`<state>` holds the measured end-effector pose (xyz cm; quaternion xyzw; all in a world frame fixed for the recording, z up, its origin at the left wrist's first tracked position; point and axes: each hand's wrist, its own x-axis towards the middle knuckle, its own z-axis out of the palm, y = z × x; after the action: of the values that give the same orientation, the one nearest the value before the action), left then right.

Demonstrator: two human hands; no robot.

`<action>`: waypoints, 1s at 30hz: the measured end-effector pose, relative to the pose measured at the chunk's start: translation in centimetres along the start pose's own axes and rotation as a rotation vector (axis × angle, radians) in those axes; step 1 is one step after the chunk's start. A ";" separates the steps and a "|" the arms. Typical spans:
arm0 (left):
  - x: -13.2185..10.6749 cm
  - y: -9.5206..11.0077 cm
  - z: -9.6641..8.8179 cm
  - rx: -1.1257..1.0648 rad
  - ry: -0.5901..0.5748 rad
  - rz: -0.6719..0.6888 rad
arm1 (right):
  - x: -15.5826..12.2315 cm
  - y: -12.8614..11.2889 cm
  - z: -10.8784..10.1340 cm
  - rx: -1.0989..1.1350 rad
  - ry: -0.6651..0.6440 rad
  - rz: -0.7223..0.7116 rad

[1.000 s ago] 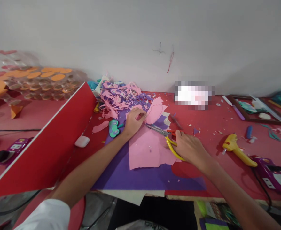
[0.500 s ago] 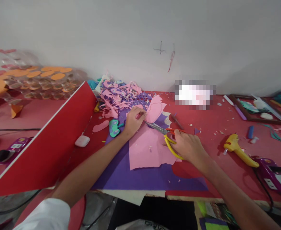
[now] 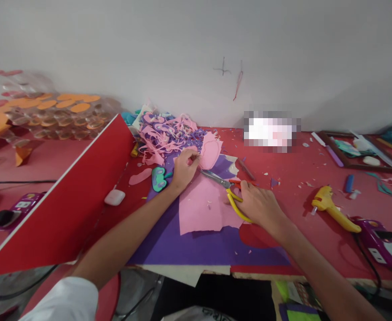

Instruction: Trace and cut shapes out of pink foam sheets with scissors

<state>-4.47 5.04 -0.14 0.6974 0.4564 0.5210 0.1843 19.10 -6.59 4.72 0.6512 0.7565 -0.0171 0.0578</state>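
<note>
My right hand [image 3: 259,206] grips yellow-and-orange-handled scissors [image 3: 227,187], blades pointing left into a pink foam sheet [image 3: 204,207]. My left hand [image 3: 183,168] pinches the pink piece [image 3: 211,150] being cut, lifting it just past the blade tips. The pink sheet lies on a purple sheet [image 3: 196,245] on the red table [image 3: 292,178]. A heap of pink and purple offcuts [image 3: 167,131] sits just behind my left hand.
A slanted red board [image 3: 65,200] stands to the left, with a white earbud case [image 3: 114,197] and a green mask cutout [image 3: 158,178] beside it. A yellow glue gun [image 3: 332,209] and a purple power strip [image 3: 381,249] lie right. Orange cutouts [image 3: 58,104] fill the far left.
The scissors have closed a little and moved slightly left. The pink piece in my left hand has lifted and turned more upright, and the pink sheet has shifted slightly.
</note>
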 end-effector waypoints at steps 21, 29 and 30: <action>0.0 -0.2 0.1 -0.052 0.045 -0.013 | 0.0 -0.2 0.0 -0.034 0.021 0.017; 0.2 -0.9 0.4 -0.169 0.078 -0.179 | 0.2 0.6 0.0 -0.033 -0.018 0.073; 0.3 -1.0 0.5 -0.176 0.077 -0.182 | 0.2 0.7 0.0 -0.035 -0.022 0.076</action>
<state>-4.49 5.88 -0.91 0.6135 0.4770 0.5666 0.2738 19.74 -6.32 4.77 0.6780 0.7309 -0.0089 0.0783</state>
